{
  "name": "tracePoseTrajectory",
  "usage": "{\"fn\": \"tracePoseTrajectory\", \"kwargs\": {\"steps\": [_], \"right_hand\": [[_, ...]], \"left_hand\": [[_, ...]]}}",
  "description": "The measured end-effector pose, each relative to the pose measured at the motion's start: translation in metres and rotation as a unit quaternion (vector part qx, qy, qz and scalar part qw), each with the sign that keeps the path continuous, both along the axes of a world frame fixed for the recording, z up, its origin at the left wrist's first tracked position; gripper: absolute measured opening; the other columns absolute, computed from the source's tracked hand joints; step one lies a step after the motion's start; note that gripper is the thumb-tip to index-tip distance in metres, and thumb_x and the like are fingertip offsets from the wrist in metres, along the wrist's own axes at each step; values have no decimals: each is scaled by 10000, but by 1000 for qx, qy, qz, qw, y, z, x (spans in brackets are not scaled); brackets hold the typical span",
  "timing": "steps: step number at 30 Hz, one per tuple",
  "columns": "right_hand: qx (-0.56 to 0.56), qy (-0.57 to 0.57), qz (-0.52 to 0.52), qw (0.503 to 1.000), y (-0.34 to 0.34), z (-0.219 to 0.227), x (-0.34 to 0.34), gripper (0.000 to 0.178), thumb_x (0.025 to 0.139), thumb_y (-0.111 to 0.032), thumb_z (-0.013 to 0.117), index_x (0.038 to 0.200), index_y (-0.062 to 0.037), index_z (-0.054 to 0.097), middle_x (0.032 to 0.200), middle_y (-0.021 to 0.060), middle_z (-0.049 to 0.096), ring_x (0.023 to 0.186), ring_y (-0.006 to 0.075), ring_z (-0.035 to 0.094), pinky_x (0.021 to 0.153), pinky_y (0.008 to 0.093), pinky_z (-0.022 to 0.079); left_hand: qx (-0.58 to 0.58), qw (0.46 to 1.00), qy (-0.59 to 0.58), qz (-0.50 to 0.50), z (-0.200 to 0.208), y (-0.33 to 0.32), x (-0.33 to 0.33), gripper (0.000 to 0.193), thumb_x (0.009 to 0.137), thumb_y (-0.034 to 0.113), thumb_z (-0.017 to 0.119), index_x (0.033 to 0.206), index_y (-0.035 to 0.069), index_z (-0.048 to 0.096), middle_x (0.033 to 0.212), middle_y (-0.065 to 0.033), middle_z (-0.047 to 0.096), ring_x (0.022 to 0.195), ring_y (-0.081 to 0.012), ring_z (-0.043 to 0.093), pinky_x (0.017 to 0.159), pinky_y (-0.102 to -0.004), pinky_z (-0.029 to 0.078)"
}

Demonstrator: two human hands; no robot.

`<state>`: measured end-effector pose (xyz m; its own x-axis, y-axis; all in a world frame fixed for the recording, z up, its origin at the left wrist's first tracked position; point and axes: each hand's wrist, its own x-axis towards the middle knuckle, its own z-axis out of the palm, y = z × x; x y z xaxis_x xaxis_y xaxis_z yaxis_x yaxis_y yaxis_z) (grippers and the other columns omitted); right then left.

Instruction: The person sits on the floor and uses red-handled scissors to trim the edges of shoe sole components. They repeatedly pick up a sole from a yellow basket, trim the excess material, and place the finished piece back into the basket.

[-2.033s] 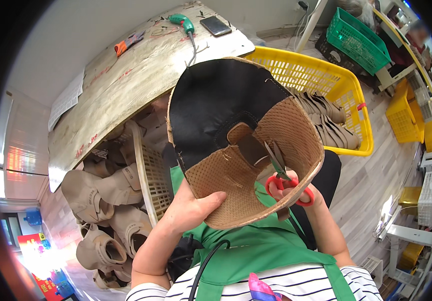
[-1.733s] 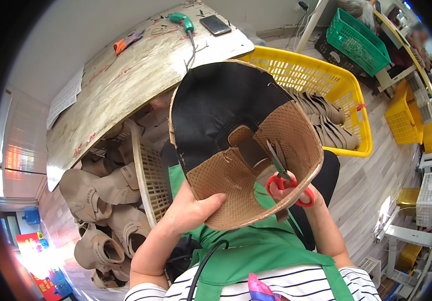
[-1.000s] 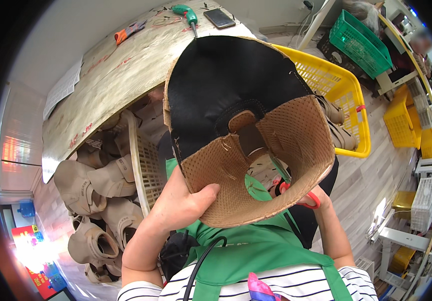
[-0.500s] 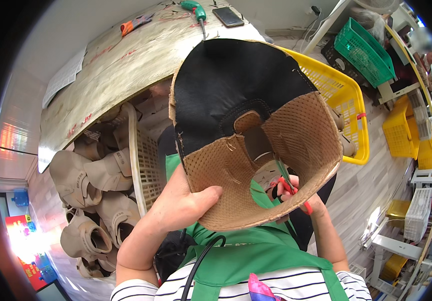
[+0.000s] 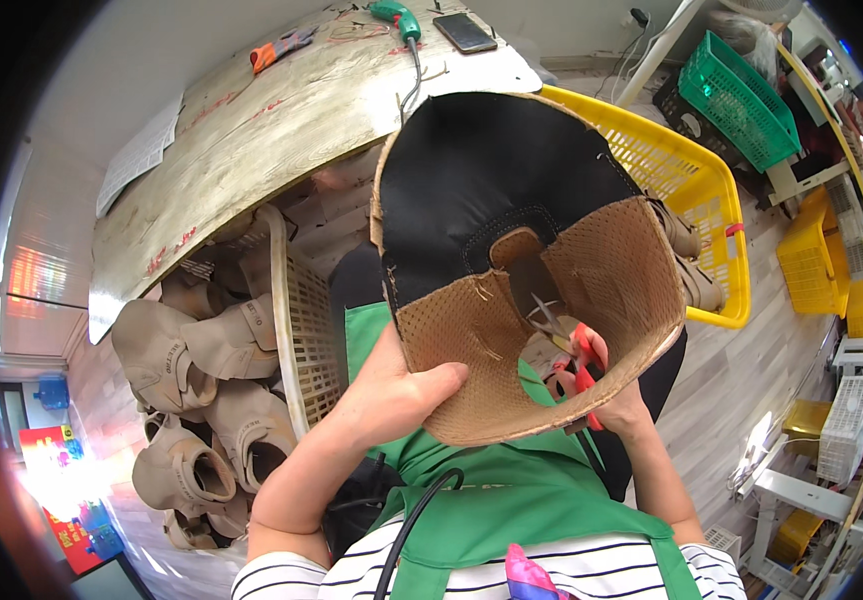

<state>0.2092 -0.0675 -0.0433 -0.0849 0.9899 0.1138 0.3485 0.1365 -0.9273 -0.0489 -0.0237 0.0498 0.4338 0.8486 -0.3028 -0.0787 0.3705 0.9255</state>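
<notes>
A shoe upper [image 5: 486, 185], black smooth material above and tan perforated lining below, is held up before me with its inside showing. My left hand [image 5: 396, 392] grips its lower left edge, the thumb lying on the tan lining. Behind the right part of the upper, my right hand [image 5: 619, 402] is closed round red-handled scissors [image 5: 585, 372]. The blades point up into the opening and stand apart. Short loose threads stick out at the seams. The upper partly hides my right fingers.
A wooden table [image 5: 241, 140] at the far left bears a green hand tool [image 5: 395, 17], a phone [image 5: 464, 33] and an orange glove [image 5: 276, 52]. Beige shoe uppers [image 5: 161, 355] lie piled left of a cream basket [image 5: 301, 330]. A yellow basket [image 5: 733, 260] with shoe uppers stands right.
The scissors' blades have spread apart and the right hand has turned a little. The shoe upper has shifted slightly down and right in the view; the left hand keeps its hold.
</notes>
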Motion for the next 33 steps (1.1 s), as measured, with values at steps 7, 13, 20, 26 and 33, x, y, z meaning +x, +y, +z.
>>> {"fn": "tracePoseTrajectory", "kwargs": {"steps": [7, 13, 20, 26, 33], "right_hand": [[50, -48, -85, 994, 12, -20, -27, 245, 669, -45, 734, 799, -17, 528, 626, 37, 440, 541, 160, 438, 506, 286, 383], [110, -107, -56, 987, 10, -16, -22, 275, 610, -45, 741, 724, -35, 492, 663, 67, 491, 584, 177, 478, 519, 287, 386], [132, -160, -100, 973, 4, -13, -21, 292, 587, -106, 737, 799, -37, 549, 658, 71, 510, 562, 242, 521, 510, 278, 413], [121, -156, -122, 973, 6, 1, -29, 231, 648, -89, 688, 811, -14, 543, 653, 83, 510, 562, 235, 511, 524, 302, 436], [110, -167, -138, 970, 0, -15, -17, 229, 639, -60, 683, 815, -14, 544, 671, 88, 525, 583, 245, 526, 538, 307, 444]], "left_hand": [[-23, 1000, -12, 5, -12, -4, 12, 445, 784, 15, 559, 1220, -49, 497, 1121, -111, 600, 1014, -182, 578, 893, -323, 462], [-20, 1000, 7, 12, -12, -4, 19, 477, 784, 42, 598, 1236, -62, 489, 1127, -131, 609, 1007, -200, 594, 883, -320, 474], [-54, 997, 41, 29, -8, -2, 20, 407, 812, 94, 602, 1175, -64, 507, 1070, -119, 615, 958, -177, 591, 848, -316, 479], [-53, 997, 53, 10, -6, -5, 23, 477, 837, 115, 631, 1238, -59, 440, 1128, -128, 585, 999, -186, 579, 869, -321, 476], [-7, 999, 46, 17, -11, -6, 20, 447, 838, 119, 621, 1211, -64, 455, 1083, -119, 591, 964, -178, 574, 859, -319, 472]]}}
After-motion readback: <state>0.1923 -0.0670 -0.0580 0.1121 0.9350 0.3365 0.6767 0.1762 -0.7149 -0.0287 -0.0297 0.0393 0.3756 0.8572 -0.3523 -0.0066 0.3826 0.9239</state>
